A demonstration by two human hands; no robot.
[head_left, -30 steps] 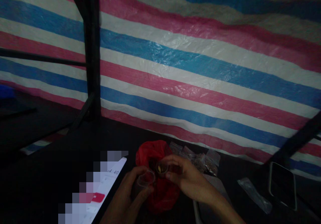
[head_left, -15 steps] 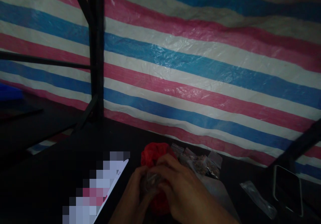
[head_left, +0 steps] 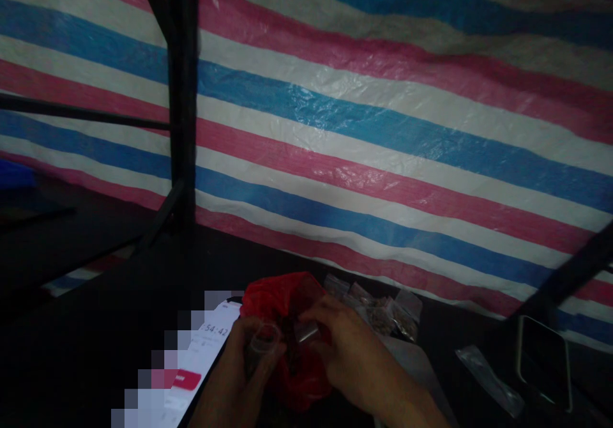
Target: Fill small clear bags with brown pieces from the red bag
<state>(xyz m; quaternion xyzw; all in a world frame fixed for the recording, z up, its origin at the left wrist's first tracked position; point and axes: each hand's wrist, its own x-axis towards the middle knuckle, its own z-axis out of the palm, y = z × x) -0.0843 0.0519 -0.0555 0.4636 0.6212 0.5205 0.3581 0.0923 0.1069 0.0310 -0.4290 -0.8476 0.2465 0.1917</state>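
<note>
My left hand grips a small clear round container, its rim turned up towards me. Between the fingers of my right hand is a small shiny, see-through piece; its exact kind is too dim to make out. A red plastic bag lies open behind and between both hands, with dark contents inside that I cannot identify. The right fingers are at the bag's mouth, and the container is at its left side.
Small clear bags with brownish contents lie behind my right hand. On the left is a lit phone, partly pixelated. To the right are a flat clear packet and a dark phone. Striped sheeting and a black post stand behind.
My hands have moved apart: the left with the container to the left, the right holding the shiny piece over the bag. The red bag now spreads wider, and more of the lit phone shows.
</note>
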